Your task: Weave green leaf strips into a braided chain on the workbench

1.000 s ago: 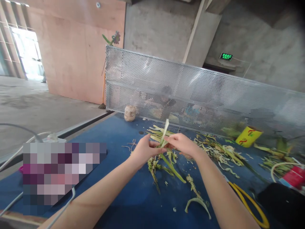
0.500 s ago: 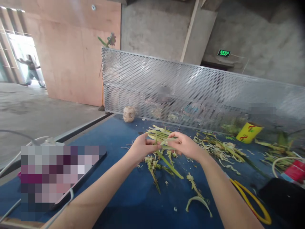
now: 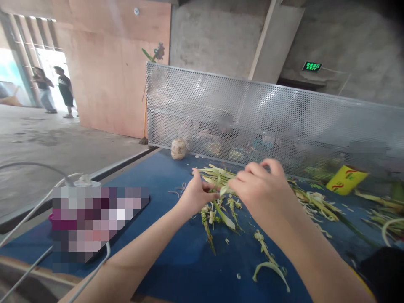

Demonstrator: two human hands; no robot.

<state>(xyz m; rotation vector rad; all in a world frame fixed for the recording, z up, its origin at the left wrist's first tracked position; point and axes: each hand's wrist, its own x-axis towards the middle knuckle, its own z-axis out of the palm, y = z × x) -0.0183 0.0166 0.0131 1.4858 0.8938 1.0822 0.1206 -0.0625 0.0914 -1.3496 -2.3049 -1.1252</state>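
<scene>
My left hand (image 3: pixel 196 192) is closed in a pinch on a narrow green leaf strip (image 3: pixel 226 219), whose lower end hangs down over the table. Close beside it, my right hand (image 3: pixel 260 185) is raised, with thumb and forefinger pinching the strip's pale upper part; its other fingers are curled. Behind both hands lies a bundle of pale green leaf strips (image 3: pixel 217 170). Braided green pieces (image 3: pixel 206 223) rest below the left hand. Nearer to me are a knotted piece (image 3: pixel 263 244) and a curved pale strip (image 3: pixel 273 267).
The blue tabletop (image 3: pixel 176 261) backs onto a perforated metal screen (image 3: pixel 202 105). A pale round block (image 3: pixel 178 149), a yellow container (image 3: pixel 346 180) and a heap of leaf scraps (image 3: pixel 318 202) stand or lie on it. Left are a blurred tablet-like object (image 3: pixel 143 206) and white cables (image 3: pixel 107 256).
My right hand has risen and turned, its back now towards me. The left hand keeps its pinch near the same spot. The view has swung slightly left; two people show at the doorway.
</scene>
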